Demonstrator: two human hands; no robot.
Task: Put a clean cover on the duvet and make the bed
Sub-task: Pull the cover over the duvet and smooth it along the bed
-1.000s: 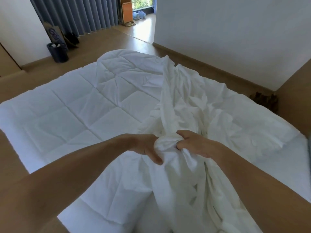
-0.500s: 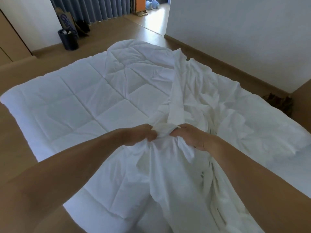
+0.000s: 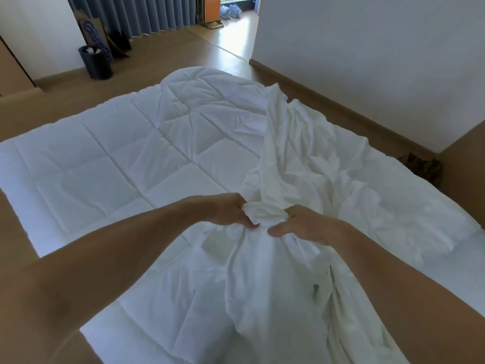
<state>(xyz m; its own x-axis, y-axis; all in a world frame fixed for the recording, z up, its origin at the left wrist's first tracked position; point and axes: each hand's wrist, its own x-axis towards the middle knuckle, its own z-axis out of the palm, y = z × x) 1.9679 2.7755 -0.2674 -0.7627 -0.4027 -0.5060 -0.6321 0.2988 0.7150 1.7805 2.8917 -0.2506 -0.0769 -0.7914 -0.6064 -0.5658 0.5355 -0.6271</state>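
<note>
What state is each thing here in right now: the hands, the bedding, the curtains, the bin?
Left hand: closed on a bunch of the cover.
Right hand: gripping the same bunch, thumb out.
Duvet cover: crumpled, not yet on the duvet.
Duvet: spread flat, bare, quilting showing.
Curtains: drawn shut.
Bin: upright on the floor, something white inside.

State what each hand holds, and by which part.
Both the left hand and right hand grip the white duvet cover by one bunched-up fold between them.

Dark bin [image 3: 96, 63] beside grey curtains [image 3: 136, 15]
</note>
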